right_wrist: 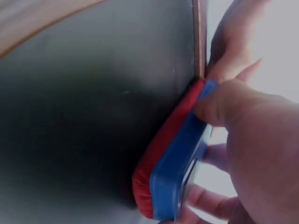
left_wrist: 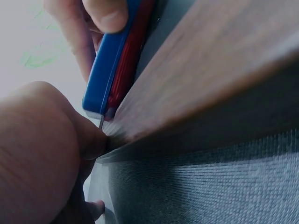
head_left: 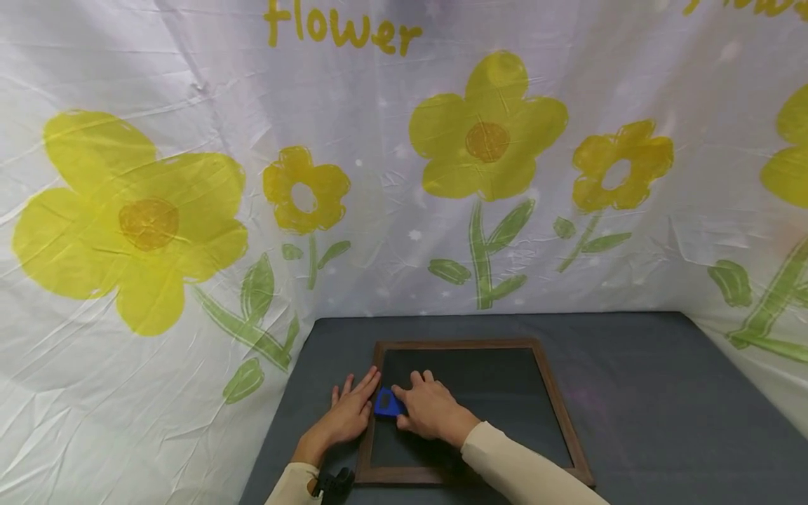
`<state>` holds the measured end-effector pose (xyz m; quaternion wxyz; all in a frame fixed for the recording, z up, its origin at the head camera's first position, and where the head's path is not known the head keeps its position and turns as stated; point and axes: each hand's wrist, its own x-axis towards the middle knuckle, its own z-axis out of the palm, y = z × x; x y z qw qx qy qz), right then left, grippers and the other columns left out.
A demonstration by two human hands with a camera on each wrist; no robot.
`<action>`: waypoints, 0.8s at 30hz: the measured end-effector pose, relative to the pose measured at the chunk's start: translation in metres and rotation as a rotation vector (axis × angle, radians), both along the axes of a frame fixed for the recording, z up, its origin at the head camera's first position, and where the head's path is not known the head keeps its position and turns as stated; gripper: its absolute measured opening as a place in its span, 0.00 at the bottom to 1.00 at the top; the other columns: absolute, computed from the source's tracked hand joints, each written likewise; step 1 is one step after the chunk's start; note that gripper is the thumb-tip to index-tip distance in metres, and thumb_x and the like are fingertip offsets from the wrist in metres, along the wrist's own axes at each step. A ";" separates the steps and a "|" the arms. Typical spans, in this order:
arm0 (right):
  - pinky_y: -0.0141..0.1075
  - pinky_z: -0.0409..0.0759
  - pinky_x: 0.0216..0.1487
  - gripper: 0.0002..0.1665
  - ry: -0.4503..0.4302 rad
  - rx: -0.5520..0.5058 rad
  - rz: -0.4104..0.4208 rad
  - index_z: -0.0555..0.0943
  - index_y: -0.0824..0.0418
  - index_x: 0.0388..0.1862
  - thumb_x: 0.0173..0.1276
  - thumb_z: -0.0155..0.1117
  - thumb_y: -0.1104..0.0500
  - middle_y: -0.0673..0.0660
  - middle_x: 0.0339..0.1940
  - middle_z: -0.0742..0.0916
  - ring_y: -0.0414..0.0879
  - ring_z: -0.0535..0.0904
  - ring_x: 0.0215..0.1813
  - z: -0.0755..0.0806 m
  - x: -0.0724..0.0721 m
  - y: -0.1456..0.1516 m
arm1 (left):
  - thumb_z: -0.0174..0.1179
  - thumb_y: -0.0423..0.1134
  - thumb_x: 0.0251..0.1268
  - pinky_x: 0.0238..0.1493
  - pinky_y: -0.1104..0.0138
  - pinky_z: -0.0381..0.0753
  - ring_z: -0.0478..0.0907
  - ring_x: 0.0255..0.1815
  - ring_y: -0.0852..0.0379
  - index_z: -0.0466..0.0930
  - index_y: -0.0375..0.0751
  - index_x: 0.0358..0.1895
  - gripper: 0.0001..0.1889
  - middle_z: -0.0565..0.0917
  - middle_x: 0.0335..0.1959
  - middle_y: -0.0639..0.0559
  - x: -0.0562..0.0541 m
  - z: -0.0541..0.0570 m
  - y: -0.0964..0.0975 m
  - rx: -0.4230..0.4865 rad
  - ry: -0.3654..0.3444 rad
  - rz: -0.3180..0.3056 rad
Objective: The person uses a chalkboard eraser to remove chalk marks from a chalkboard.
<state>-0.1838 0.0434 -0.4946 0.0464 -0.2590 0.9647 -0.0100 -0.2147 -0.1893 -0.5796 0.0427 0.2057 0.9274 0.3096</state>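
Observation:
A blackboard (head_left: 473, 400) in a brown wooden frame lies flat on the dark tabletop. My right hand (head_left: 432, 407) grips a blackboard eraser (head_left: 387, 402) near the board's left side. It has a blue back and a red felt underside (right_wrist: 156, 161), which faces the board in the right wrist view. My left hand (head_left: 346, 415) rests along the frame's left edge, its fingers extended and pointing forward. In the left wrist view the eraser's end (left_wrist: 100, 88) is just inside the wooden frame (left_wrist: 187, 88), close to that hand.
A dark grey cloth (head_left: 656, 400) covers the table around the board. White fabric printed with yellow flowers (head_left: 488, 133) hangs behind the table and along its sides. A black band (head_left: 334, 482) is on the left wrist.

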 end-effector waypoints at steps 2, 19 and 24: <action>0.41 0.81 0.45 0.38 -0.021 0.003 0.021 0.76 0.41 0.83 0.77 0.68 0.35 0.60 0.60 0.83 0.48 0.71 0.44 -0.001 0.000 0.003 | 0.52 0.32 0.83 0.78 0.19 0.35 0.43 0.89 0.20 0.61 0.44 0.88 0.34 0.57 0.91 0.46 0.002 0.003 0.000 0.012 0.001 -0.010; 0.38 0.75 0.43 0.37 -0.137 -0.133 0.095 0.80 0.44 0.79 0.74 0.74 0.41 0.54 0.55 0.83 0.44 0.69 0.44 0.010 0.020 0.050 | 0.49 0.31 0.84 0.77 0.19 0.32 0.39 0.89 0.19 0.58 0.44 0.90 0.35 0.54 0.92 0.46 0.005 0.012 -0.001 0.028 -0.068 -0.054; 0.39 0.76 0.40 0.36 -0.073 -0.248 0.031 0.83 0.53 0.76 0.74 0.73 0.41 0.55 0.51 0.85 0.43 0.73 0.40 0.029 0.012 0.081 | 0.49 0.31 0.84 0.74 0.16 0.28 0.39 0.87 0.14 0.57 0.42 0.90 0.35 0.54 0.92 0.43 0.007 0.018 -0.001 0.062 -0.067 -0.081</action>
